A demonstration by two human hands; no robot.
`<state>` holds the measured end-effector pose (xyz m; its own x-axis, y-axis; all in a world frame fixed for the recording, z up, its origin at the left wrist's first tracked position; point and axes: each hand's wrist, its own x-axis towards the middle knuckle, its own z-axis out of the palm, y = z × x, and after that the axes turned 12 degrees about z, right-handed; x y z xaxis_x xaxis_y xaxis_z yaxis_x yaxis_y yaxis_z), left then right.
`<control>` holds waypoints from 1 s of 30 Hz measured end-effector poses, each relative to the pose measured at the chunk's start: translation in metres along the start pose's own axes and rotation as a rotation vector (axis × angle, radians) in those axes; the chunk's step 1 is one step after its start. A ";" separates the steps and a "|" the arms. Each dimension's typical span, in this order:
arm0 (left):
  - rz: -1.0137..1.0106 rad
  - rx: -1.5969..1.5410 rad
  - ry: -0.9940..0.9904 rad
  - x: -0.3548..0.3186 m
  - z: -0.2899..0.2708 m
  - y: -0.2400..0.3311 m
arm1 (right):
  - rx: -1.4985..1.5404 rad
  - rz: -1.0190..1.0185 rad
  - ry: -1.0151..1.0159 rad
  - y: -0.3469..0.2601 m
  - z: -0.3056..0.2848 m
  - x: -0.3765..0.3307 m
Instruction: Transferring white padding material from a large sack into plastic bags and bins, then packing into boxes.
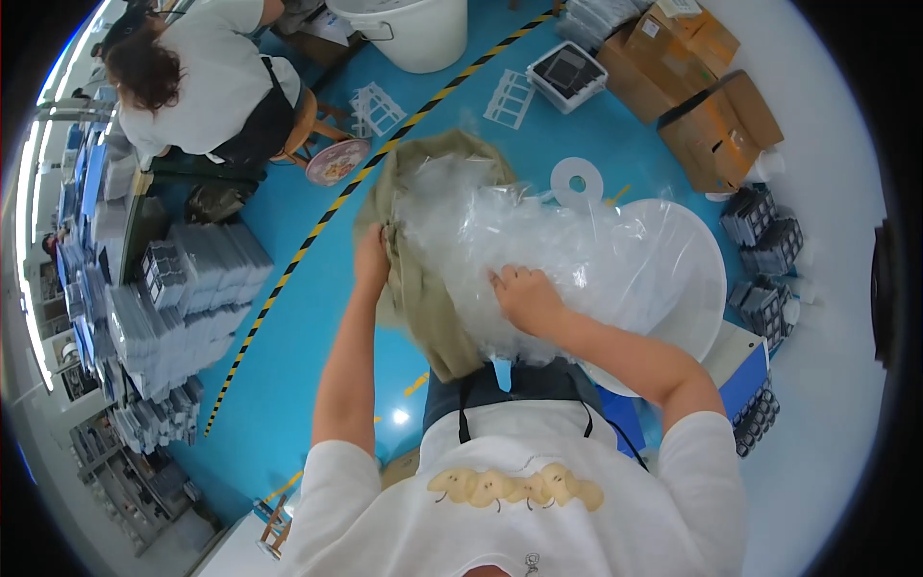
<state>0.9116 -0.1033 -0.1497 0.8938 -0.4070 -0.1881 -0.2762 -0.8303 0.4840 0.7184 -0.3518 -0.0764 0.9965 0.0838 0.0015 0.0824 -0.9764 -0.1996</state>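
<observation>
An olive-green cloth sack stands in front of me, with a large heap of clear plastic film bulging out of its mouth. My left hand is closed on the sack's edge at its left side. On the film rests my right hand, its fingers curled into the plastic. To the right, the film spreads over a big white round tub, which is partly hidden by it. A white ring-shaped disc lies just beyond the film.
Stacks of grey trays stand at left, near a seated person on a wooden stool. A white bucket, a lidded plastic box and cardboard boxes are at the back. Black-and-yellow tape crosses the blue floor.
</observation>
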 end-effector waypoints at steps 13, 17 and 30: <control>-0.316 -1.579 -0.159 -0.087 -0.001 0.148 | 0.488 -0.146 -0.808 -0.018 0.042 0.125; -0.318 -2.176 0.027 -0.088 -0.012 0.104 | 0.936 -0.002 -0.860 -0.023 0.013 0.093; -0.268 -0.966 -0.561 -0.039 -0.028 0.131 | 0.958 1.563 0.771 0.208 0.072 -0.143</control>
<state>0.8502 -0.1852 -0.0549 0.5331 -0.5747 -0.6209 0.5023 -0.3755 0.7789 0.5916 -0.5526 -0.1884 -0.0011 -0.9290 -0.3700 -0.4831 0.3245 -0.8132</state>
